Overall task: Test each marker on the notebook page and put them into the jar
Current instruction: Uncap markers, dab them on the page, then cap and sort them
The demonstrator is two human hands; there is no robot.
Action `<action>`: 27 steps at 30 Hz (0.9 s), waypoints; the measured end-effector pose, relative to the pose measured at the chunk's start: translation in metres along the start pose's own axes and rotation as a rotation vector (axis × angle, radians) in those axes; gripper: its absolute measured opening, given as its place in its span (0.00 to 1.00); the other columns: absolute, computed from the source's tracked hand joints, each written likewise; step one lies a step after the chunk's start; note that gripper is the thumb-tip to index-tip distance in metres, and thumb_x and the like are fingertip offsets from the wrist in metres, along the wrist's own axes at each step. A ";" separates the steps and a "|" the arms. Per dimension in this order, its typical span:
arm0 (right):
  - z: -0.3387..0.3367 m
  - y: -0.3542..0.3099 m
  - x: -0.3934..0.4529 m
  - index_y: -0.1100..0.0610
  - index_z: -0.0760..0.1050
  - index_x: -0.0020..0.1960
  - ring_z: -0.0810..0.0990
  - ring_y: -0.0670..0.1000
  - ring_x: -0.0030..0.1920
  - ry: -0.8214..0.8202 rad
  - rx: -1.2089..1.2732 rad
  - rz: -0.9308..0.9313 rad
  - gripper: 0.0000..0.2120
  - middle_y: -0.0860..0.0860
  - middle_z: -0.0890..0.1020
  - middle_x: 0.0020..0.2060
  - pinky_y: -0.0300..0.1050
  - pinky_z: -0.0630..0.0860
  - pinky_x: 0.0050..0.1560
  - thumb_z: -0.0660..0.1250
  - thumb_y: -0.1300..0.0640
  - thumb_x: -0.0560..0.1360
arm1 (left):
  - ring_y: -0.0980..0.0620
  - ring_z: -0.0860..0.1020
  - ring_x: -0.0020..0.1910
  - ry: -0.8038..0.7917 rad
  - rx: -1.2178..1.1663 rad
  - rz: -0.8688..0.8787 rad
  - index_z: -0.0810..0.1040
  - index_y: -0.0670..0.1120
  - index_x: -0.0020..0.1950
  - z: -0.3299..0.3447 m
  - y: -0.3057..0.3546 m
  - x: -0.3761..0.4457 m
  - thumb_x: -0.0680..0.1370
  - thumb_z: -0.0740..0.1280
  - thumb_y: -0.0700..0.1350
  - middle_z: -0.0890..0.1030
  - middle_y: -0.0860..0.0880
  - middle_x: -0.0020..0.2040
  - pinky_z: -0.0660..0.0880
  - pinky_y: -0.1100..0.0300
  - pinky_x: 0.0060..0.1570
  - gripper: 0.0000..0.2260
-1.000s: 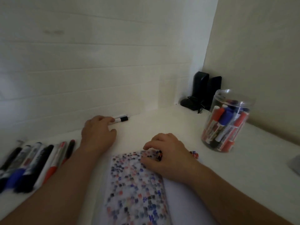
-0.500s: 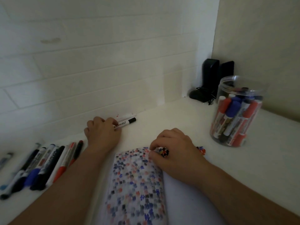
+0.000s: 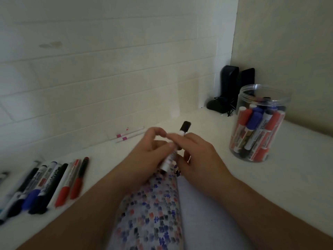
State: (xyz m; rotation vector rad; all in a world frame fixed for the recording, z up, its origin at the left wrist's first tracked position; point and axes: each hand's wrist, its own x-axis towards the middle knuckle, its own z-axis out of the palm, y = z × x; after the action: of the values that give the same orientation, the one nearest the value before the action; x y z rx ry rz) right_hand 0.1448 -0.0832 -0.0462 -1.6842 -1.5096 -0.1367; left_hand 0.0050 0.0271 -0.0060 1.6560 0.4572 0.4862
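A: What is seen around the hands?
B: The notebook (image 3: 151,210) is laid beneath them; the jar (image 3: 259,123) is stood right of the right hand (image 3: 196,156).
A: And the marker (image 3: 177,147)?
B: It is gripped by the left hand (image 3: 149,157) and pinched by the right.

dim, soft light; motion blur, wide-angle bending at edges

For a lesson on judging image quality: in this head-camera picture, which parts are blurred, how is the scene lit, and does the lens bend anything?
Head view: dim, soft light, no glare; both hands, left hand and right hand, and the black-capped marker they hold are motion-smeared; the row of markers at the left edge looks soft; the jar is sharper; wall tile lines tilt and bow from the wide-angle lens.
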 end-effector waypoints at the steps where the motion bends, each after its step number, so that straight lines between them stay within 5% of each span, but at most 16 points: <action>1: 0.000 0.003 0.000 0.46 0.75 0.72 0.76 0.42 0.42 0.018 -0.003 -0.019 0.28 0.43 0.77 0.50 0.30 0.71 0.47 0.72 0.64 0.75 | 0.49 0.79 0.35 -0.035 -0.016 -0.021 0.70 0.47 0.60 0.003 -0.002 -0.002 0.82 0.66 0.46 0.82 0.41 0.43 0.76 0.58 0.35 0.09; 4: 0.002 0.009 0.000 0.50 0.81 0.57 0.74 0.44 0.39 0.041 -0.025 -0.086 0.15 0.43 0.77 0.42 0.32 0.74 0.44 0.75 0.61 0.72 | 0.50 0.73 0.33 -0.043 0.239 0.022 0.72 0.48 0.56 -0.001 -0.012 0.001 0.83 0.62 0.55 0.78 0.45 0.37 0.73 0.56 0.35 0.10; 6: -0.004 0.005 0.000 0.49 0.79 0.49 0.77 0.45 0.37 0.008 0.070 -0.010 0.07 0.43 0.79 0.37 0.39 0.78 0.42 0.76 0.51 0.74 | 0.54 0.73 0.34 0.015 0.467 0.145 0.72 0.54 0.56 -0.008 -0.018 0.005 0.84 0.59 0.57 0.77 0.53 0.37 0.73 0.56 0.38 0.09; 8: -0.009 -0.001 0.002 0.49 0.78 0.44 0.77 0.45 0.34 -0.059 0.314 0.174 0.10 0.45 0.79 0.33 0.43 0.78 0.37 0.70 0.44 0.78 | 0.60 0.76 0.45 0.043 0.669 0.286 0.71 0.59 0.63 -0.011 -0.022 0.006 0.83 0.56 0.60 0.78 0.59 0.49 0.76 0.58 0.47 0.12; 10: -0.012 -0.006 0.004 0.52 0.76 0.46 0.73 0.45 0.29 -0.017 0.526 0.312 0.09 0.46 0.75 0.28 0.42 0.72 0.32 0.66 0.48 0.82 | 0.59 0.73 0.60 -0.028 0.819 0.386 0.68 0.61 0.70 -0.008 -0.023 0.005 0.83 0.55 0.62 0.73 0.60 0.61 0.74 0.60 0.57 0.17; 12: -0.012 -0.007 0.006 0.55 0.71 0.51 0.70 0.46 0.27 0.028 0.675 0.399 0.07 0.49 0.73 0.26 0.41 0.68 0.29 0.64 0.52 0.84 | 0.60 0.71 0.63 -0.098 0.855 0.411 0.66 0.60 0.72 -0.002 -0.024 0.003 0.83 0.58 0.60 0.71 0.61 0.63 0.72 0.62 0.60 0.18; 16: -0.008 -0.009 0.006 0.60 0.68 0.50 0.70 0.46 0.29 0.030 0.782 0.437 0.14 0.49 0.76 0.29 0.43 0.69 0.30 0.65 0.49 0.84 | 0.62 0.74 0.50 -0.056 0.835 0.446 0.69 0.55 0.61 0.009 -0.025 0.000 0.84 0.59 0.55 0.75 0.60 0.51 0.71 0.66 0.47 0.08; 19: -0.004 -0.012 0.007 0.55 0.71 0.47 0.73 0.50 0.32 0.025 0.778 0.452 0.11 0.52 0.78 0.32 0.47 0.70 0.32 0.67 0.49 0.83 | 0.56 0.76 0.36 -0.101 0.749 0.392 0.67 0.52 0.56 0.011 -0.023 0.001 0.85 0.58 0.53 0.77 0.56 0.38 0.72 0.59 0.33 0.06; 23: -0.010 -0.015 0.008 0.48 0.79 0.53 0.77 0.49 0.34 0.028 0.758 0.462 0.05 0.59 0.79 0.33 0.43 0.76 0.33 0.65 0.55 0.83 | 0.63 0.75 0.31 -0.129 0.752 0.390 0.69 0.54 0.67 0.012 -0.020 0.001 0.86 0.57 0.53 0.77 0.64 0.34 0.65 0.69 0.31 0.11; 27: -0.014 -0.020 0.005 0.51 0.83 0.60 0.79 0.42 0.34 0.012 0.832 0.472 0.12 0.45 0.80 0.32 0.37 0.77 0.35 0.61 0.57 0.85 | 0.59 0.76 0.31 -0.139 0.695 0.358 0.72 0.59 0.66 0.014 -0.018 0.001 0.85 0.58 0.54 0.79 0.58 0.34 0.72 0.62 0.36 0.11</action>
State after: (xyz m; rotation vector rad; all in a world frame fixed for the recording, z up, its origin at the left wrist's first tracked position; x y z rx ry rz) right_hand 0.1352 -0.0902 -0.0243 -1.2768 -0.9097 0.6449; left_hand 0.0134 0.0181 -0.0253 2.4497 0.2305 0.4975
